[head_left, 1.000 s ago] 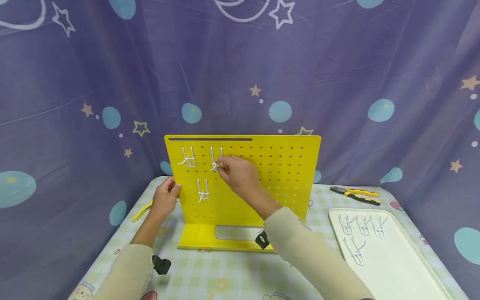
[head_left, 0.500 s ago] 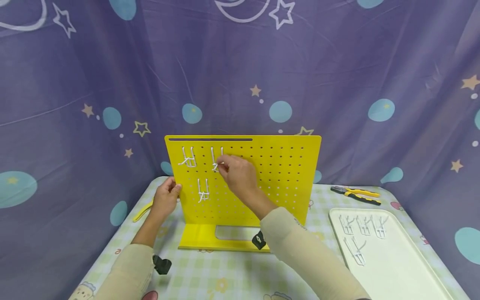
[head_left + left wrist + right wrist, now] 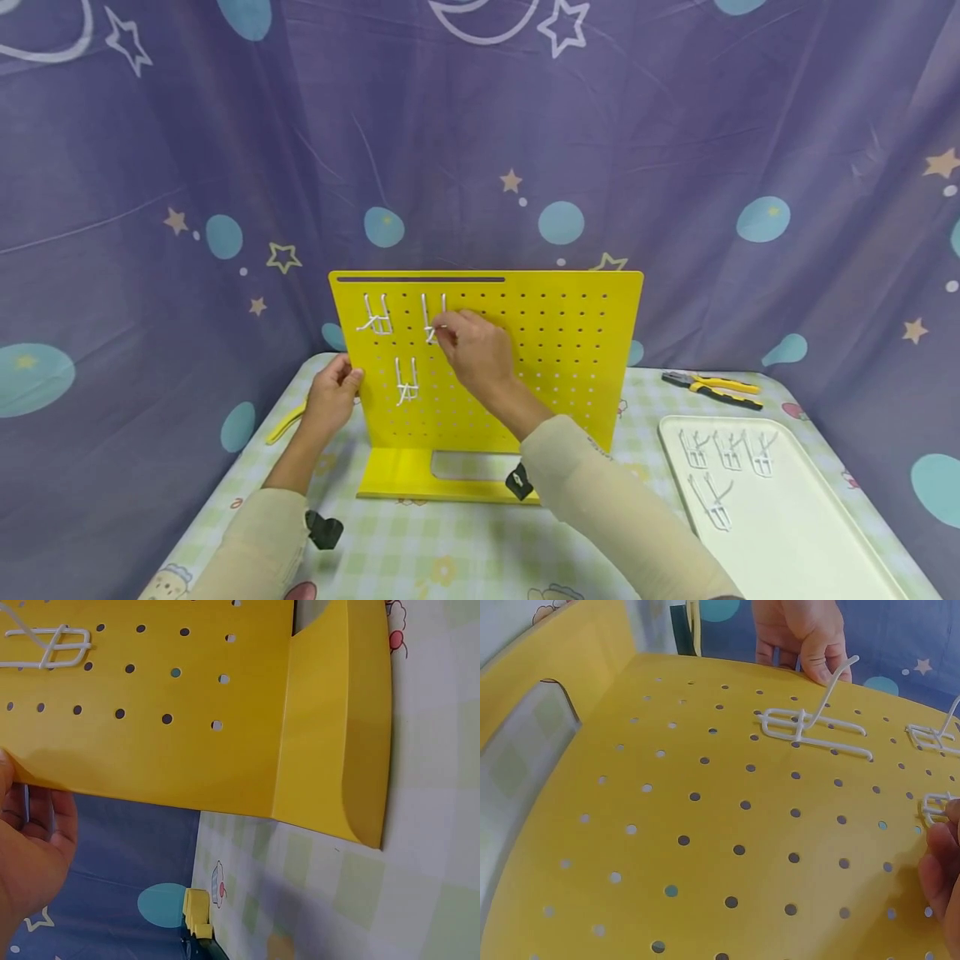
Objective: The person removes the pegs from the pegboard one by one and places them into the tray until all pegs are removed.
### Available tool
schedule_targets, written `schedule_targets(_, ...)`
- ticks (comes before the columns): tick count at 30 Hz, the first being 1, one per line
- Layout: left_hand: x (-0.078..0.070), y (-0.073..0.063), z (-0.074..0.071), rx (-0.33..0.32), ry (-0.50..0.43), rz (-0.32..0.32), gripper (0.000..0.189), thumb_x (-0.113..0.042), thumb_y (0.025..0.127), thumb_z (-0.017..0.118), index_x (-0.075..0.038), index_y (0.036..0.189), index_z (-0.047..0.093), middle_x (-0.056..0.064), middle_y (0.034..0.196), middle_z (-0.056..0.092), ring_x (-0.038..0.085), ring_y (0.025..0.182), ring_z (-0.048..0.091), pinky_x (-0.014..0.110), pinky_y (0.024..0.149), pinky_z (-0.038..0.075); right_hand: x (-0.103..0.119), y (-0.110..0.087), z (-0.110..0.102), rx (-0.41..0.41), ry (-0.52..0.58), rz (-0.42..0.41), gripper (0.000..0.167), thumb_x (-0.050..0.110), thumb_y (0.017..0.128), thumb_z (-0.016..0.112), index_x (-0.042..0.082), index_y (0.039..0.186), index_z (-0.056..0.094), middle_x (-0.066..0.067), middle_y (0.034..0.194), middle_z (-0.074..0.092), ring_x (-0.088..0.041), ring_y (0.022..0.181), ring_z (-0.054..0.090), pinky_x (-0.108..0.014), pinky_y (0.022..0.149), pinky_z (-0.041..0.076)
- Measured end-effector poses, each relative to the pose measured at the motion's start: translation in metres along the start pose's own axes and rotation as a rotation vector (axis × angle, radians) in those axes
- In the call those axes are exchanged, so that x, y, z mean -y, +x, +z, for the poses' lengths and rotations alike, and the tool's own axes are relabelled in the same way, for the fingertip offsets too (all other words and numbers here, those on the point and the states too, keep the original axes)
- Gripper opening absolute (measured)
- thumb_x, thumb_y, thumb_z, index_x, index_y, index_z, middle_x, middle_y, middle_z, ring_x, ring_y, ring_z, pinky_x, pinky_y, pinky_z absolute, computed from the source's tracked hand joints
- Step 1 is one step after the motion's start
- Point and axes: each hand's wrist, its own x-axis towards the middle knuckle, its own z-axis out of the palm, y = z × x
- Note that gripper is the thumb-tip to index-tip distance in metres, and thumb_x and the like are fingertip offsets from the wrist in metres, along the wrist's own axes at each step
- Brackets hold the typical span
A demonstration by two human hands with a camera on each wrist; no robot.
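Note:
A yellow pegboard stands upright on its own base. My left hand grips its left edge, thumb in front and fingers behind, as the left wrist view also shows. With thumb and fingertips my right hand pinches a white wire pegboard hook in the upper row, partly covering it. Another white hook hangs to its left near the corner. Below them hangs a third hook, seen close up in the right wrist view with its prong sticking out.
At the right lies a cream tray holding several loose wire hooks. Behind it are pliers with yellow and black handles. A yellow-handled tool lies partly hidden beside the left forearm. The checked tablecloth spreads in front.
The right forearm has shifted slightly left, while its fingers stay at the same hook. The left hand and the pegboard have not visibly moved.

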Motion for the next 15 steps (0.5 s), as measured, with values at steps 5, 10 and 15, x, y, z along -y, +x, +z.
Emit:
schedule_targets(5, 0.0007, 0.0002, 0.0006, -0.006, -0.004, -0.002, 0.022, -0.015, 0.109, 0.047, -0.003, 0.122, 0.059, 0.013, 0.096, 0.058, 0.014, 0.081, 0.057, 0.018, 0.071, 0.051, -0.0006, 0.0003, -0.0004, -0.031, -0.001, -0.043, 0.007, 0.019, 0.096, 0.072, 0.020, 0.094, 0.079, 0.005, 0.084, 0.075, -0.009, 0.066, 0.068, -0.021, 0.056, 0.053)
schedule_targets(10, 0.0010, 0.0007, 0.0007, -0.004, -0.010, 0.007, 0.021, -0.015, 0.109, 0.047, -0.002, 0.121, 0.059, 0.014, 0.096, 0.058, 0.015, 0.081, 0.057, 0.019, 0.071, 0.051, -0.0016, 0.0005, -0.0001, -0.050, -0.005, -0.057, 0.006, 0.019, 0.095, 0.073, 0.020, 0.092, 0.078, 0.005, 0.083, 0.075, -0.009, 0.065, 0.068, -0.022, 0.054, 0.052)
schedule_targets(15, 0.0011, 0.0013, 0.0008, -0.006, -0.009, 0.019, 0.021, -0.015, 0.109, 0.047, -0.002, 0.120, 0.059, 0.013, 0.095, 0.059, 0.013, 0.079, 0.057, 0.019, 0.070, 0.051, -0.0029, 0.0011, 0.0007, -0.062, -0.002, -0.070, 0.007, 0.017, 0.094, 0.073, 0.020, 0.090, 0.078, 0.005, 0.081, 0.074, -0.009, 0.063, 0.067, -0.022, 0.053, 0.051)
